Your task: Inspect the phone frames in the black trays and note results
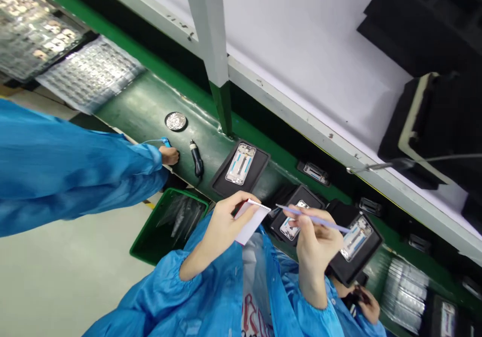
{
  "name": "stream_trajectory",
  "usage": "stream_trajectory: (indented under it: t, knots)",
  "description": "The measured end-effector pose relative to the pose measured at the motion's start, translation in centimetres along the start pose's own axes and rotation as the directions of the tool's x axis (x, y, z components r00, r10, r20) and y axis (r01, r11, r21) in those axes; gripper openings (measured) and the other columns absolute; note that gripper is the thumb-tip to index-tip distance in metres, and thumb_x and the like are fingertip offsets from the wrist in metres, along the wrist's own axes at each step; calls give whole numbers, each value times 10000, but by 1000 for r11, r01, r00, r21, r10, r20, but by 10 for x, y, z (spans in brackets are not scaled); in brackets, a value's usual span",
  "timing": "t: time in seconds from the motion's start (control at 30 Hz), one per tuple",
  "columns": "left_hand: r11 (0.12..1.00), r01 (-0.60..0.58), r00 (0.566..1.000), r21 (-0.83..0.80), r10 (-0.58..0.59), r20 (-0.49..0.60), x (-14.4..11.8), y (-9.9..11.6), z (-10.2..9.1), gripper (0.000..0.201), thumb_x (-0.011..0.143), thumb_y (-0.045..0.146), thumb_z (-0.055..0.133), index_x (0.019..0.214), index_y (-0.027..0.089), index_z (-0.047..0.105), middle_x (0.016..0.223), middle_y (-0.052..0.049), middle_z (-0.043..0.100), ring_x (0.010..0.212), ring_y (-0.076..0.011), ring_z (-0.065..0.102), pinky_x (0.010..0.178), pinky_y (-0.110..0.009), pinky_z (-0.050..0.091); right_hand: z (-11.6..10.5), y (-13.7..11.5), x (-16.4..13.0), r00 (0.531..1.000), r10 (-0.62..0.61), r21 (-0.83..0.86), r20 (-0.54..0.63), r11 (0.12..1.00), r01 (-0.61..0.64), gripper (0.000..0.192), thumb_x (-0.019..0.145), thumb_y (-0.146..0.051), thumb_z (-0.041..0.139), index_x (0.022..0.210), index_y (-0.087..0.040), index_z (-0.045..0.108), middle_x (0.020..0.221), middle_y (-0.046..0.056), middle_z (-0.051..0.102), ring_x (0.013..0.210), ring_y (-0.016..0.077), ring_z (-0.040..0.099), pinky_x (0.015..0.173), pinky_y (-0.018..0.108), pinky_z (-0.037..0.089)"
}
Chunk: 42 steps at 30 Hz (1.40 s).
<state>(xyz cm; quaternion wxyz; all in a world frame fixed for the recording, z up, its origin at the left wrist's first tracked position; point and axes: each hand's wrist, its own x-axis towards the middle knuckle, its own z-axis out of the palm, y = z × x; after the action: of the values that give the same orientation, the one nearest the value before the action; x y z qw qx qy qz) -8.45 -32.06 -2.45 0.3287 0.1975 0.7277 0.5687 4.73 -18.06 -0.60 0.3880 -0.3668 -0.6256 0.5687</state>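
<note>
My left hand grips a small spiral notepad with white pages and a red edge, thumb across its page. Between the fingers of my right hand is a slim light-purple pen, its tip pointing left toward the pad but apart from it. Beyond the pad, a phone frame with blue strips lies in a black tray on the green bench. Another phone frame sits behind my right hand, partly hidden, and a third phone frame lies to its right.
At left, a co-worker's hand with a blue wrist strap rests by an electric screwdriver and a round dish of small metal parts. A green bin holds clear plastic. Another person's hands show at lower right. A white shelf post rises ahead.
</note>
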Motion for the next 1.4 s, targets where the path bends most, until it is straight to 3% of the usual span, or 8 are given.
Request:
stream_trajectory:
  t: [0.1, 0.2, 0.33, 0.43, 0.63, 1.13, 1.4]
  knots:
    - [992, 39, 997, 121, -31, -72, 15, -53, -13, 187, 992, 368, 675, 951, 236, 802, 877, -35, 833, 785, -232, 757, 760, -317, 602, 25, 47, 22, 968, 233, -39, 90, 972, -231, 442, 887, -582, 948, 908, -165, 805, 911, 143, 908, 753, 308, 907, 573, 307, 736]
    - [984, 53, 993, 169, -34, -112, 24, -98, -23, 140, 973, 340, 676, 937, 256, 783, 1032, -82, 863, 995, -293, 786, 939, -407, 621, 52, 96, 36, 911, 352, -94, 214, 936, -340, 509, 836, -651, 950, 917, -171, 801, 930, 154, 909, 797, 317, 913, 612, 340, 749]
    - [978, 34, 995, 208, -15, -96, 30, -128, -27, 128, 1002, 300, 666, 975, 262, 785, 1399, -129, 828, 1195, -317, 765, 1084, -474, 589, 73, 141, 38, 864, 422, -147, 276, 907, -396, 539, 799, -685, 958, 918, -184, 800, 917, 145, 907, 786, 309, 909, 615, 349, 745]
    - [973, 23, 997, 231, -6, -72, 32, -136, -27, 148, 1029, 287, 654, 986, 262, 793, 1435, -125, 822, 1200, -316, 765, 1082, -475, 585, 76, 155, 34, 842, 451, -183, 294, 892, -414, 554, 796, -705, 952, 924, -188, 802, 907, 129, 905, 758, 292, 903, 614, 342, 738]
    - [964, 1, 999, 264, 13, -52, 34, -144, -29, 176, 1063, 262, 636, 1031, 257, 809, 1450, -125, 820, 1191, -312, 777, 1066, -471, 589, 77, 159, 31, 821, 468, -235, 326, 882, -409, 558, 816, -714, 941, 942, -185, 818, 865, 110, 891, 765, 276, 899, 607, 301, 707]
    - [940, -88, 990, 331, 121, -78, 31, -152, -26, 153, 1067, 190, 654, 1057, 239, 798, 1431, -117, 830, 1160, -296, 791, 1018, -441, 613, 79, 160, 32, 810, 458, -307, 367, 881, -359, 526, 852, -718, 911, 933, -208, 814, 877, 109, 889, 798, 297, 904, 616, 318, 698]
    - [933, -83, 986, 349, 128, -108, 34, -154, -27, 172, 1064, 207, 636, 1034, 244, 801, 1400, -103, 847, 1150, -294, 806, 1019, -442, 618, 80, 161, 29, 818, 439, -282, 372, 893, -351, 406, 877, -607, 925, 927, -217, 824, 927, 100, 905, 870, 288, 915, 578, 271, 669]
